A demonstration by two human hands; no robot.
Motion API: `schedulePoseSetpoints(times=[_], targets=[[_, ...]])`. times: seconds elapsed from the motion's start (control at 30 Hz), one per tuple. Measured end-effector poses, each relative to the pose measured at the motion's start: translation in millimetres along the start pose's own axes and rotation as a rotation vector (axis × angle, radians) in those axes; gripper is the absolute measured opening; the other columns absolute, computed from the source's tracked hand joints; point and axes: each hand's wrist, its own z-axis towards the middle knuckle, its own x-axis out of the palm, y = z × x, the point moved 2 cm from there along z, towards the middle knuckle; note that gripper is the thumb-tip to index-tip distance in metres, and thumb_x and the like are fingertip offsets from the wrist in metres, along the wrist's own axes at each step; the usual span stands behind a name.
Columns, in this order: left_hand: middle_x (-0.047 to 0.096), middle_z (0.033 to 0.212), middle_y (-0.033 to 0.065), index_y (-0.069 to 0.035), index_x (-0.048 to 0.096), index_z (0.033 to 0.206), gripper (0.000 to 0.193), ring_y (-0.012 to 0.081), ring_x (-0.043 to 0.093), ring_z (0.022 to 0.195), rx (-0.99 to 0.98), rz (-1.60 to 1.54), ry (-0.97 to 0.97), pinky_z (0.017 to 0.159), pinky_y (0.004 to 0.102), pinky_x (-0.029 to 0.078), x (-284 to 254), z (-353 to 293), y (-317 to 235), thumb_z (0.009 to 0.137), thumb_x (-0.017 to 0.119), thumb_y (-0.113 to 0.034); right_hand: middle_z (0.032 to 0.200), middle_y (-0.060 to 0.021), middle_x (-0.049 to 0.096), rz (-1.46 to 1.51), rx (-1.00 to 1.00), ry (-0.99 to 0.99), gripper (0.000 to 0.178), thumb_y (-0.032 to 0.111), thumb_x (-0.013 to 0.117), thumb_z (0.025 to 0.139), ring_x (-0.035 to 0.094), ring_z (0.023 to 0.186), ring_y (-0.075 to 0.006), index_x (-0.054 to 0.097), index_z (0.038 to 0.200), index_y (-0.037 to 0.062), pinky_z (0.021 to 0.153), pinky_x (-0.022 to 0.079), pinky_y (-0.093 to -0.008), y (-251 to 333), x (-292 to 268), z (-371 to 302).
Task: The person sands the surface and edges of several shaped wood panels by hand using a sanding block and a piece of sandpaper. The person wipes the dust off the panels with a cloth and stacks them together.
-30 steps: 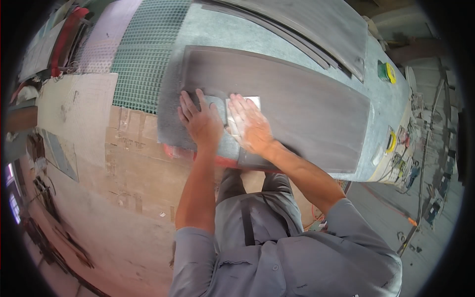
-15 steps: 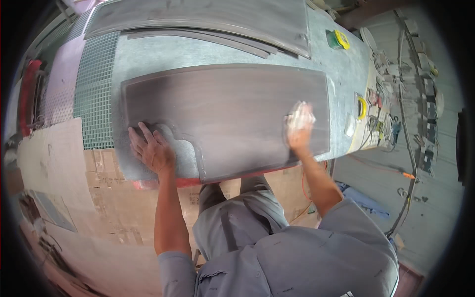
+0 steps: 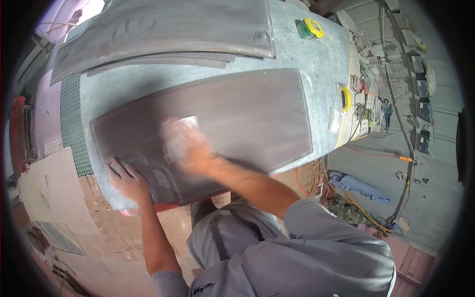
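A large dark grey-brown panel (image 3: 247, 114), slightly curved along its far edge, lies flat on the pale blue-green table top (image 3: 292, 54). My left hand (image 3: 129, 184) rests at the panel's near left corner, palm down with fingers spread. Over the left half of the panel is my right hand (image 3: 193, 148), smeared by motion. It presses a white, flat pad or folded cloth (image 3: 189, 120) against the surface; the exact kind is too blurred to tell. Pale streaks (image 3: 163, 177) mark the panel between my hands.
More dark panels (image 3: 163, 29) are stacked at the far side. A green tub with a yellow rim (image 3: 310, 28) stands far right, and a yellow handle (image 3: 345, 99) is nearer. Tools and cables (image 3: 366, 111) line the right edge. Cardboard (image 3: 106, 218) covers the near left.
My right hand has swept with the white pad from the panel's right end to its left half. My left hand stays near the left corner. The view has shifted and turned.
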Motion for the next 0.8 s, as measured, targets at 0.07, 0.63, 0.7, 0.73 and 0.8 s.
schedulePoseSetpoints(times=[0.07, 0.63, 0.7, 0.73, 0.8], targets=[[0.047, 0.167, 0.0327, -0.006, 0.057, 0.162, 0.063, 0.0509, 0.052, 0.147, 0.005, 0.068, -0.032, 0.12, 0.0591, 0.042, 1, -6, 2, 0.109, 0.066, -0.039, 0.153, -0.0291, 0.059, -0.244, 0.048, -0.217, 0.06, 0.029, 0.071, 0.097, 0.055, 0.142, -0.0486, 0.063, 0.143, -0.0086, 0.12, 0.042, -0.0611, -92, -72, -17], [0.041, 0.17, 0.0365, -0.003, 0.049, 0.166, 0.076, 0.0551, 0.046, 0.152, -0.006, 0.017, 0.037, 0.123, 0.0612, 0.039, 5, 1, -8, 0.104, 0.07, -0.04, 0.163, -0.034, 0.049, -0.668, 0.167, -0.107, 0.067, 0.029, 0.056, 0.106, 0.048, 0.149, -0.0497, 0.046, 0.159, -0.0103, 0.117, 0.043, -0.0614, -169, -88, 1], [0.042, 0.17, 0.0352, -0.003, 0.051, 0.165, 0.073, 0.0536, 0.047, 0.152, -0.046, 0.029, 0.068, 0.123, 0.0597, 0.04, 2, 4, -15, 0.104, 0.069, -0.04, 0.164, -0.029, 0.049, -0.292, 0.155, -0.036, 0.069, 0.03, 0.063, 0.103, 0.048, 0.151, -0.044, 0.048, 0.159, -0.0074, 0.122, 0.041, -0.0576, -94, -33, 44], [0.042, 0.17, 0.0343, -0.003, 0.051, 0.165, 0.073, 0.0529, 0.048, 0.152, -0.018, 0.034, 0.059, 0.123, 0.0592, 0.04, 4, 7, -15, 0.104, 0.069, -0.04, 0.166, -0.027, 0.049, -0.076, 0.11, -0.044, 0.071, 0.03, 0.067, 0.101, 0.047, 0.154, -0.0416, 0.049, 0.159, -0.006, 0.126, 0.04, -0.0547, -64, -9, 63], [0.043, 0.17, 0.0328, -0.003, 0.051, 0.165, 0.073, 0.052, 0.048, 0.152, 0.024, 0.025, 0.043, 0.124, 0.0587, 0.04, 10, 11, -7, 0.105, 0.068, -0.041, 0.164, -0.0253, 0.052, 0.126, -0.076, -0.03, 0.076, 0.03, 0.079, 0.092, 0.044, 0.157, -0.0429, 0.057, 0.154, -0.007, 0.13, 0.038, -0.0536, -25, 19, 86]])
